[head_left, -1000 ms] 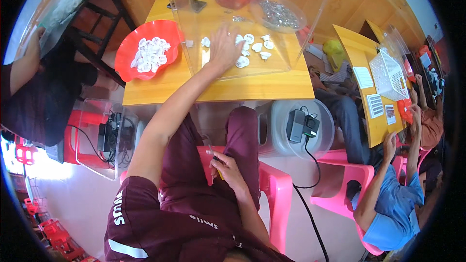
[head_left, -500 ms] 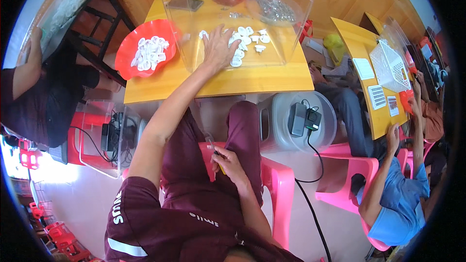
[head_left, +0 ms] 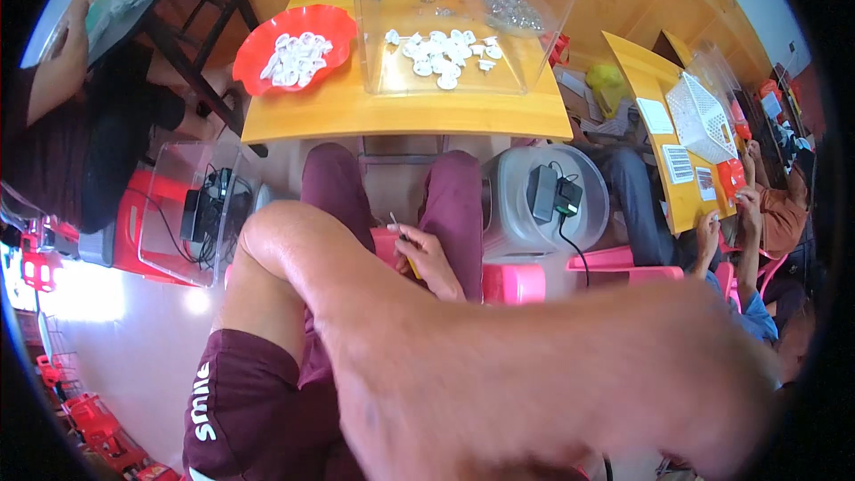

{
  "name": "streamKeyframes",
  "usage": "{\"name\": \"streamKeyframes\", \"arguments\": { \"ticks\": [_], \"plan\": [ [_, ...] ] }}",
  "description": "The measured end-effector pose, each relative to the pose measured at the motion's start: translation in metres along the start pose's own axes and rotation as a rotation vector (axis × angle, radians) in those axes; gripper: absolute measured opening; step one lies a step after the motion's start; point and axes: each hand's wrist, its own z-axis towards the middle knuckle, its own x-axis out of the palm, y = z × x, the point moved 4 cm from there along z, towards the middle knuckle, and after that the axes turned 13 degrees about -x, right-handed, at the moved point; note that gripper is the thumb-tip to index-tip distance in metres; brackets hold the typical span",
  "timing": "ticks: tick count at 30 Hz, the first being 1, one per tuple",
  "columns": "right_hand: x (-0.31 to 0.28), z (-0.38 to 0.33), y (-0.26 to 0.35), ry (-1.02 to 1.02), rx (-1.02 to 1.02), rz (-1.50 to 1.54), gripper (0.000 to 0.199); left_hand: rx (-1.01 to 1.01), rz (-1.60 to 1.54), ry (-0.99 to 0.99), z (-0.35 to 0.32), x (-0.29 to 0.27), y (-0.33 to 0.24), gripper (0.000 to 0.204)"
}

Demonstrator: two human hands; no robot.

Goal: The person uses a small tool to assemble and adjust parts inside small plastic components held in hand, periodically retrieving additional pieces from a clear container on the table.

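1. Our right hand [head_left: 434,260] rests on the lap between the maroon-clad thighs, its fingers closed on a thin yellow-handled tool [head_left: 405,249] whose tip points up.
2. Our left forearm [head_left: 499,374] sweeps across close to the camera; its hand is blurred at the right rim, so we cannot tell how those fingers stand.
3. On the yellow worktop [head_left: 401,116] ahead sit a red bowl [head_left: 294,46] of white caps and a clear box [head_left: 445,53] holding more.
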Motion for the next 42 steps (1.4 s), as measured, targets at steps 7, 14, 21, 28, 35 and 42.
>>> {"name": "streamKeyframes", "arguments": {
  "ticks": [7,14,21,28,35,42],
  "plan": [
    [-0.005,0.008,-0.011,-0.014,-0.065,-0.153,0.035,0.036,0.095,0.149,0.016,0.051,-0.018,0.012],
    [-0.002,0.001,-0.024,0.025,-0.116,-0.306,0.03,0.045,0.196,0.351,0.055,0.074,-0.031,0.012],
    [-0.001,0.004,-0.024,0.029,-0.068,-0.295,0.032,-0.002,0.206,0.434,0.076,0.081,-0.028,0.012],
    [-0.003,0.006,-0.024,0.019,-0.027,-0.268,0.032,-0.016,0.312,0.387,0.076,0.084,-0.033,0.012],
    [-0.002,0.006,-0.021,0.052,-0.066,-0.329,0.031,-0.056,0.366,0.325,0.069,0.087,-0.032,0.012],
    [-0.004,0.007,-0.017,0.042,-0.091,-0.297,0.031,-0.09,0.403,0.269,0.061,0.082,-0.034,0.011]
  ]
}}
